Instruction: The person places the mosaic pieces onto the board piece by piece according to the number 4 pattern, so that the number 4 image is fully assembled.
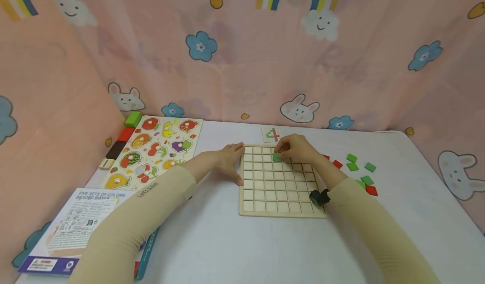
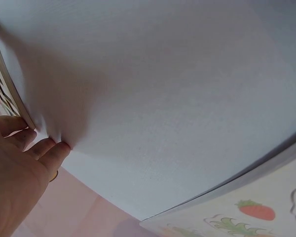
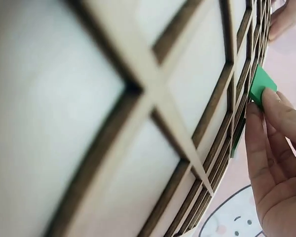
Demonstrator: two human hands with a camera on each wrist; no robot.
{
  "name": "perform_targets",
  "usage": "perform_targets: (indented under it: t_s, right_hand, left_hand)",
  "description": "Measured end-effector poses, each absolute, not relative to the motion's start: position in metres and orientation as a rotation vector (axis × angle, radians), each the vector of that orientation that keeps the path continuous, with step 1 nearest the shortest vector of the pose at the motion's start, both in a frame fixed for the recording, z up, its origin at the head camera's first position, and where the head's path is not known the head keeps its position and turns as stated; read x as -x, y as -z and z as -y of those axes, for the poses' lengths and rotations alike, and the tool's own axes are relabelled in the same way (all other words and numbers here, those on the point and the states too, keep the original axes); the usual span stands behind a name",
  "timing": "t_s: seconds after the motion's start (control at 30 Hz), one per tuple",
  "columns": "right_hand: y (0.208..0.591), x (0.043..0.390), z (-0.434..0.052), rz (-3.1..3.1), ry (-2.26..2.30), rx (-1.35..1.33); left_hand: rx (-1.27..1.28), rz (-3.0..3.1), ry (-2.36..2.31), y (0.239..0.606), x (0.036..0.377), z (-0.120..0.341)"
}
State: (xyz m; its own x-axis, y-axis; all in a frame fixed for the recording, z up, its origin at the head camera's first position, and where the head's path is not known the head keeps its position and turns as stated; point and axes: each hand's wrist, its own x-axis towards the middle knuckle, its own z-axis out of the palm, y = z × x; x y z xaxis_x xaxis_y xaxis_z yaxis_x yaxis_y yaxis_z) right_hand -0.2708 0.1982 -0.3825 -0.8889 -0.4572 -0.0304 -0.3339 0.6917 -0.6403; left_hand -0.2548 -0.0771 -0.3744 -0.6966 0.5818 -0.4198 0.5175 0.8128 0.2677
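Observation:
A wooden grid board with square cells lies flat on the white table. My right hand is over its far rows, thumb and fingertips pinching a green square tile, tilted above the grid in the right wrist view. Past that tile, a sliver of a second green tile shows near the board's far edge. Along the left side of the board rests my left hand, fingers extended and touching the rim; the left wrist view has its fingertips on the tabletop beside that edge.
Behind the board lies a small pattern card. Loose green tiles and red tiles are scattered to the right. At left are a fruit puzzle board, coloured blocks and a flat box.

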Motion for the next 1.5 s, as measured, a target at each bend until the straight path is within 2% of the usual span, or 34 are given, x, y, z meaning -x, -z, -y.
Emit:
perform_targets:
  t_s: [0.57,1.13,1.5]
  right_hand:
    - [0.378,0.264,-0.2,-2.783,0.815,0.677]
    - [0.37,0.267,-0.357,-2.862,0.639,0.261]
    - [0.378,0.264,-0.397,-2.708,0.619,0.162]
  left_hand:
    - [-0.808,-2.497,-0.19,0.371,0.252,0.076]
    - [-0.805,-2.505,-0.171,0.371,0.252,0.076]
    - [-0.807,-2.503,-0.181,0.372,0.253,0.075]
